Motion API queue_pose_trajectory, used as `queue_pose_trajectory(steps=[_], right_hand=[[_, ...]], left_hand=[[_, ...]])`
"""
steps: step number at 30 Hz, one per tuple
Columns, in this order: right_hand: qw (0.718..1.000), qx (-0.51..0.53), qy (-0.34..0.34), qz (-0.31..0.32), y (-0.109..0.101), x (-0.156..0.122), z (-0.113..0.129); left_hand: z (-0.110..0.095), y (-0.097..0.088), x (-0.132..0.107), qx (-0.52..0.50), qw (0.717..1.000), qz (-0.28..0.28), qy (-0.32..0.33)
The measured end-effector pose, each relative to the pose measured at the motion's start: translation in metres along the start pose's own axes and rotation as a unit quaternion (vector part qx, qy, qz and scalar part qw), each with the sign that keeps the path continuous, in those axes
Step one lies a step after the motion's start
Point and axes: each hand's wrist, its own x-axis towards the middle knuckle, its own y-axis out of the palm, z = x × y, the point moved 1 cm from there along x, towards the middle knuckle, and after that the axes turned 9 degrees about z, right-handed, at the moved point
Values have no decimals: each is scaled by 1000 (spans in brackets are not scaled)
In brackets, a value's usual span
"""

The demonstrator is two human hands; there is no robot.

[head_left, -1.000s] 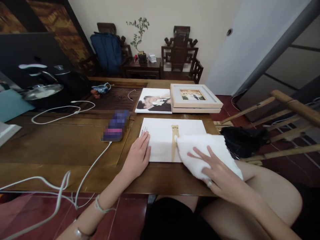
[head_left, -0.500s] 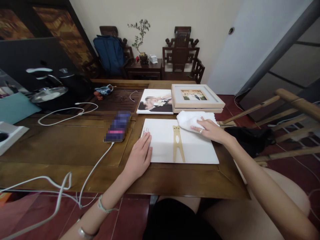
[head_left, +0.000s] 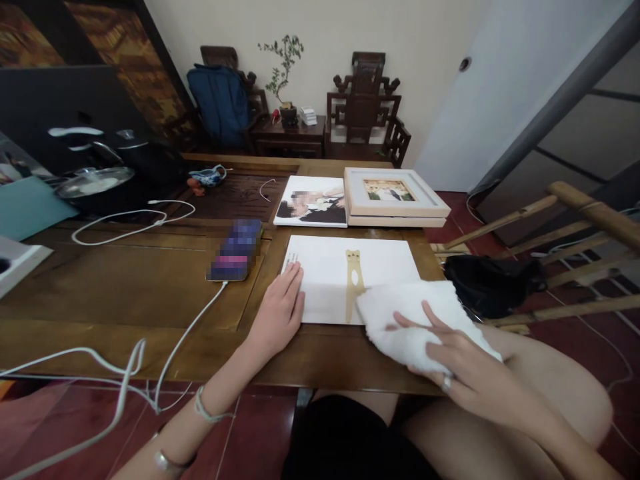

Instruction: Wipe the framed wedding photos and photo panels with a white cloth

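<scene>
A white panel (head_left: 320, 293) lies flat on the wooden table in front of me, with a gold-coloured, two-legged stand piece (head_left: 353, 277) on its face. My left hand (head_left: 280, 303) rests flat on the panel's left edge, fingers stretched out, beside some small print. In my right hand (head_left: 455, 357) is a folded white cloth (head_left: 417, 303), fluffy in look. It covers the panel's near right corner and the lower part of the stand piece, and reaches over the table's front edge. The thumb is partly hidden by the cloth.
Behind the panel lie a photo panel (head_left: 313, 207) and stacked pale wooden picture frames (head_left: 397, 212). A phone (head_left: 235, 250) on a white charging cable (head_left: 190, 327) is at the left. Farther left stands a glass-lidded pot (head_left: 95, 183). A bamboo chair (head_left: 575, 200) is at the right.
My right hand has drawn the cloth from the panel's far right corner toward me, to its near right corner. My left hand has stayed in place.
</scene>
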Motion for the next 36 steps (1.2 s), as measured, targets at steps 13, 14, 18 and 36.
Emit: queue_pose_trajectory(steps=[13, 14, 18, 36], right_hand=[[980, 79, 134, -124, -32, 121, -49], [980, 73, 128, -136, -30, 134, -46], [992, -3, 45, -114, -10, 152, -20], [997, -53, -53, 7, -10, 135, 10]], left_hand=[[1, 0, 0, 1, 1000, 5, 2], [0, 0, 0, 2, 1000, 6, 1], [0, -2, 0, -2, 1000, 6, 1], [1, -1, 0, -13, 1000, 8, -2]])
